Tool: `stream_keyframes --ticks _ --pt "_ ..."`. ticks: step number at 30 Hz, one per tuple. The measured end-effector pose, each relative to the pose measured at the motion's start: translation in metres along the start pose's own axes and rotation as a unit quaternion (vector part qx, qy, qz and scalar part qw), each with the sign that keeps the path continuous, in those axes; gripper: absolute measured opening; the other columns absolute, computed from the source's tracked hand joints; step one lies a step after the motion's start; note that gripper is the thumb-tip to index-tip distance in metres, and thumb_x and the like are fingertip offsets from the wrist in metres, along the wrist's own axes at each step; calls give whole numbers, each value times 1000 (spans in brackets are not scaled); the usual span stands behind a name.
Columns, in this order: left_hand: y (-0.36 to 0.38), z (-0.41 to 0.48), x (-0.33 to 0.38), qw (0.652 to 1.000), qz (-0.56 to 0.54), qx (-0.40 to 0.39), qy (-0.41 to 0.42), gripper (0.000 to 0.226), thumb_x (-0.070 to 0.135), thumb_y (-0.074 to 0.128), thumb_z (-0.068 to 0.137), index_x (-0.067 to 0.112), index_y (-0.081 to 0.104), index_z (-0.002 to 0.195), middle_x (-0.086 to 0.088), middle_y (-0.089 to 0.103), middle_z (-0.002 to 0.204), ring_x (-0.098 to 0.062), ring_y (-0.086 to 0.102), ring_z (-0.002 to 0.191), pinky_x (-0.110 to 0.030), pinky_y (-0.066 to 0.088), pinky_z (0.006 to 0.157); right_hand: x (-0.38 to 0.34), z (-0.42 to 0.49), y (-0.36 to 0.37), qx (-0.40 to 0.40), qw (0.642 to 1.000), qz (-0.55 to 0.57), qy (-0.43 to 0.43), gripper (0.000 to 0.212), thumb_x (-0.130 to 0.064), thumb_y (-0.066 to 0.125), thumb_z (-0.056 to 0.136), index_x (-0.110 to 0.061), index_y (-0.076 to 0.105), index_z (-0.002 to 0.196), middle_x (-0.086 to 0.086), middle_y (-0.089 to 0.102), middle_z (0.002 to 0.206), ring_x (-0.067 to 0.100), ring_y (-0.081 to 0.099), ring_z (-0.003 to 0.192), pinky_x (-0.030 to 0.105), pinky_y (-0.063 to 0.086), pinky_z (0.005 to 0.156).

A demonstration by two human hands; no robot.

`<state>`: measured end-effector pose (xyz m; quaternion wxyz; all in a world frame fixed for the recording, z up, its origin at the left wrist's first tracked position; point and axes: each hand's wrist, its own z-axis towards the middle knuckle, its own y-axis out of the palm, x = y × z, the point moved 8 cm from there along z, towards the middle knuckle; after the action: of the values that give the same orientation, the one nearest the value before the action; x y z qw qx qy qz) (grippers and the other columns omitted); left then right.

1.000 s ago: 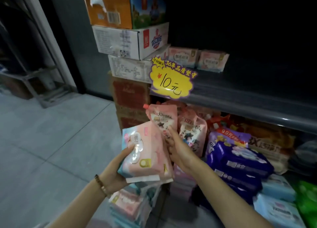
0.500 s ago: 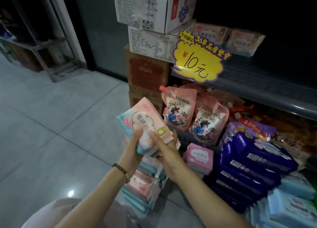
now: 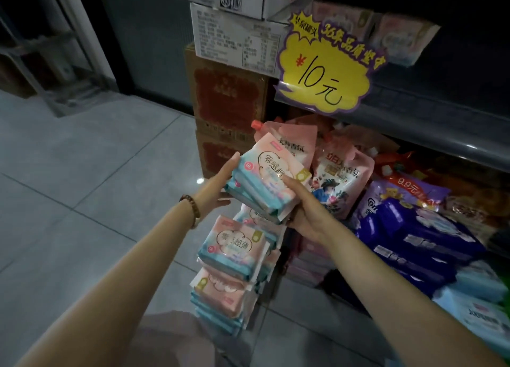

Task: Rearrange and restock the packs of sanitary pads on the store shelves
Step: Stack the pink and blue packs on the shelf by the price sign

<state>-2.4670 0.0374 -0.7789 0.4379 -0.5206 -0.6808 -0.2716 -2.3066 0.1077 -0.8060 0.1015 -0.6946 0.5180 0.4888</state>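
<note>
- While both arms reach forward, the left hand [image 3: 218,183] presses flat and open-fingered against the left end of a small bundle of pad packs [image 3: 269,177], and the right hand [image 3: 305,210] cups the bundle's right end from below, thumb lying across the top pack.
- That bundle, pink and pale blue, is held tilted in the air between the two hands, just above a stack of pad packs [image 3: 233,259] of the same kind.
- This stack stands on the floor [image 3: 82,201] at the left end of the lower shelf, leaning a little, its packs not squarely aligned.
- A beaded bracelet [image 3: 191,209] sits on the left wrist.
- Behind the held bundle, pink pouches [image 3: 338,179] with spouts stand upright at the front of the lower shelf; right of them lie purple packs [image 3: 414,228].
- A yellow price sign [image 3: 328,65] hangs from the front edge of the upper shelf [image 3: 430,123], and two pink packs [image 3: 400,38] sit on that shelf behind it.
- Cardboard boxes [image 3: 229,90] are stacked against the shelf's left end.
</note>
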Motion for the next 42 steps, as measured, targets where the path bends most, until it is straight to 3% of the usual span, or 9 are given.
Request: stream_keyframes --ticks 5,7,11,15,20,26,32,36,42 --pt "8 31 -10 999 49 4 -11 49 67 41 86 28 51 113 -3 55 121 -22 52 111 -34 39 96 10 28 -21 54 997 -50 39 73 -51 76 60 -22 62 125 3 69 119 26 60 115 42 44 101" --pt "9 40 -16 997 79 -3 -23 39 60 39 91 28 50 110 -2 54 114 -21 51 105 -33 39 93 17 35 -27 62 995 -62 49 54 -47 73 71 -22 64 118 2 70 114 25 61 110 38 45 95" --pt "9 46 -37 989 127 -30 -68 47 62 38 90 27 48 119 -4 51 115 -23 51 107 -35 43 95 36 45 -34 48 995 -37 80 24 -39 64 87 -22 67 103 4 72 104 23 65 97 40 46 100" --pt "12 43 -51 982 152 -53 -95 51 59 39 92 27 46 130 -4 52 121 -22 52 107 -33 50 84 49 48 -41 49 991 -108 65 41 -41 66 84 -19 64 118 5 70 116 22 64 108 38 47 98" --pt "6 47 -48 975 205 -31 -75 57 59 40 90 26 42 138 -5 43 142 -26 42 127 -44 31 110 47 46 -42 56 992 -110 38 55 -40 69 83 -24 50 133 -1 67 119 15 64 105 30 50 76" --pt "-3 41 -44 977 200 9 -77 63 62 42 88 23 42 138 -6 40 146 -25 39 131 -44 29 109 28 37 -52 100 977 -191 0 78 -45 70 81 -25 30 146 -10 45 135 15 47 118 32 37 97" --pt "-8 15 -4 973 189 120 56 61 59 44 90 19 45 136 -4 48 140 -24 46 126 -37 35 102 -31 0 -66 124 923 -353 -92 91 -50 68 82 -22 18 152 -1 20 157 21 24 143 37 28 111" --pt "6 -9 47 947 185 186 184 50 49 46 93 17 49 132 2 54 128 -14 51 113 -23 35 89 -96 -43 -71 119 875 -430 -190 79 -43 66 86 -23 25 150 -1 17 159 17 22 144 25 24 106" --pt "45 -3 81 926 253 165 225 42 48 49 93 18 56 121 7 59 113 -11 55 105 -29 44 92 -115 -67 -88 71 920 -347 -166 60 -42 61 89 -25 38 142 -2 40 147 11 41 127 25 34 98"
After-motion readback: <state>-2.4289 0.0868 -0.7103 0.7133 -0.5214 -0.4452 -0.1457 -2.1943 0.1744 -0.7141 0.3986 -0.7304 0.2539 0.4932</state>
